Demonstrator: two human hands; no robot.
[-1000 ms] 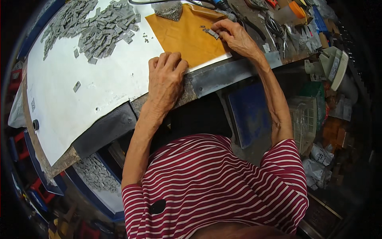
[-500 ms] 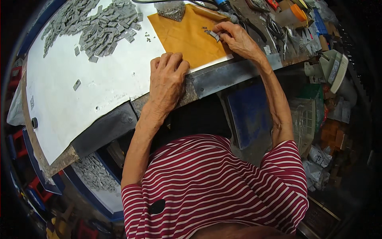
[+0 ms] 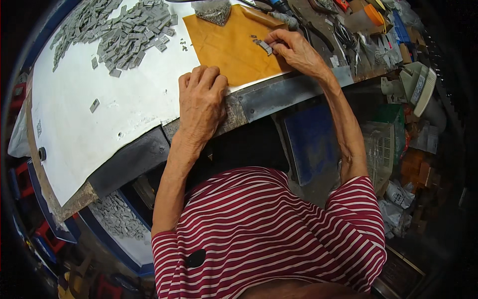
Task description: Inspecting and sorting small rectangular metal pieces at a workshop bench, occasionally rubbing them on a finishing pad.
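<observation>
In the head view, a tan sheet (image 3: 231, 55) lies on the worktop (image 3: 234, 110), partly over white paper (image 3: 134, 89). The right hand (image 3: 298, 50) reaches over the sheet's right side, thumb and index finger drawn close together. A grey part (image 3: 264, 46) lies at their tips, on the right half of the sheet; its right-hand edge meets the fingers, and most of it shows just left of them. Whether they grip it firmly or only touch it, I cannot tell. Small dark bits (image 3: 253, 36) sit on the sheet just beyond the part.

The left hand (image 3: 203, 97) rests at the sheet's near left corner, by the worktop's edge, well apart from the part. Its fingers curl downward; their undersides are hidden, so I cannot tell whether they hold anything.

A clear bag (image 3: 214, 13) of small bits lies on the sheet's far left corner. Left of the sheet come a few tiny bits (image 3: 183, 45), then a pile (image 3: 134, 35) of grey pieces, and, farther left and nearer the person, one lone piece (image 3: 94, 105).
</observation>
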